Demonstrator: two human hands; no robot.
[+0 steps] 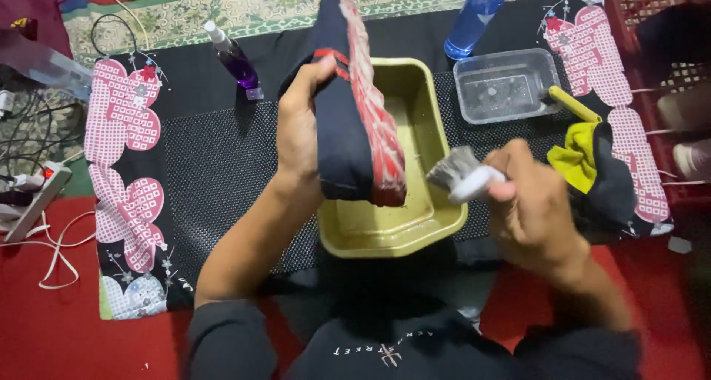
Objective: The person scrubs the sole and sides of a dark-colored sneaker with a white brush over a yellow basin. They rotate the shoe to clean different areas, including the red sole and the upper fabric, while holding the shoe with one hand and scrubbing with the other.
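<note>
Head view, navy shoe (342, 121) (red sole), possibly wet

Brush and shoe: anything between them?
Head view: nothing solid. Only open air separates the brush in the right hand from the shoe in the left hand; the yellow basin sits below.
</note>
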